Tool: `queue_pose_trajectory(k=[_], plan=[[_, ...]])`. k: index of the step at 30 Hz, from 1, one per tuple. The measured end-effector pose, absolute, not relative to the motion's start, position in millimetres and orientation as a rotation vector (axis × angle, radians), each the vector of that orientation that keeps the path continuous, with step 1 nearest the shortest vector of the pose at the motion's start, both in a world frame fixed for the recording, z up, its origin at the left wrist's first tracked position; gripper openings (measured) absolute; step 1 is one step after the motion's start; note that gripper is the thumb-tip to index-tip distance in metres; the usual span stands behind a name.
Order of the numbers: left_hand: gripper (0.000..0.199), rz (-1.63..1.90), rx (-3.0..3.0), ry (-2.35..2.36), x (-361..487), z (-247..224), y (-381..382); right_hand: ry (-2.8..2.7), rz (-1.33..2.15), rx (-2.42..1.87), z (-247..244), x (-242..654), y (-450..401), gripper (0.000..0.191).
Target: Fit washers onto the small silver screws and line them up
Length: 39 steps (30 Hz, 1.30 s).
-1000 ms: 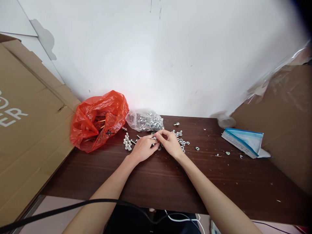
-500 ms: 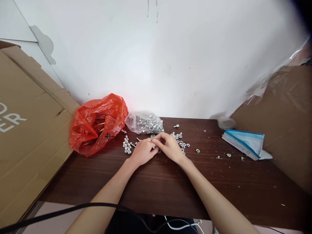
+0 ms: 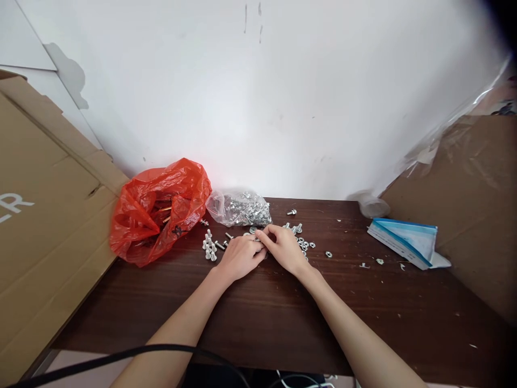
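My left hand (image 3: 243, 257) and my right hand (image 3: 284, 249) meet at the fingertips over the dark table. Both are closed in a pinch; the small thing between their fingers is hidden. Left of my left hand stands a tight cluster of bolts (image 3: 209, 247), and a loose bolt (image 3: 219, 246) lies beside it. Just beyond my fingertips lies a flat washer (image 3: 252, 230). Hex nuts (image 3: 304, 246) are scattered to the right of my right hand, with a few bolts (image 3: 298, 228) behind them.
A clear bag of metal hardware (image 3: 241, 208) lies against the wall, next to a red plastic bag (image 3: 159, 210). A blue and white packet (image 3: 404, 241) sits at the right. Cardboard boxes (image 3: 48, 215) flank the table (image 3: 278, 318), and a black cable (image 3: 133, 353) crosses in front.
My hands stay together, with the fingers shifted slightly against each other. The whole view has tilted a little, so the table sits slightly lower.
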State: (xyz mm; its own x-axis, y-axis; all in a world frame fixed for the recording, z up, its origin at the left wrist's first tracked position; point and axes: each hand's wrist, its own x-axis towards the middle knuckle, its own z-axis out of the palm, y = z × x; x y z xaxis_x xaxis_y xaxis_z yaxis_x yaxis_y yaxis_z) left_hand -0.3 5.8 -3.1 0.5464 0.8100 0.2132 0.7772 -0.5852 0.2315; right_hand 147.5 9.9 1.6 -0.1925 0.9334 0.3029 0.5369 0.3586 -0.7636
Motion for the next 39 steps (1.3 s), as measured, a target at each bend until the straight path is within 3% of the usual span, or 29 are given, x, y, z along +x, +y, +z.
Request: queue_pose_trajectory(k=[7, 39], plan=[[0.028, 0.381, 2.668, 1.384, -1.5, -3.7, 8.2, -1.928, 0.627, -1.266, 0.4, 148.5, 9.5, 0.027], [0.023, 0.363, 2.664, 1.383, -1.6, -0.4, 7.3, -1.959, 0.585, -1.257, 3.2, 147.6, 6.5, 0.021]])
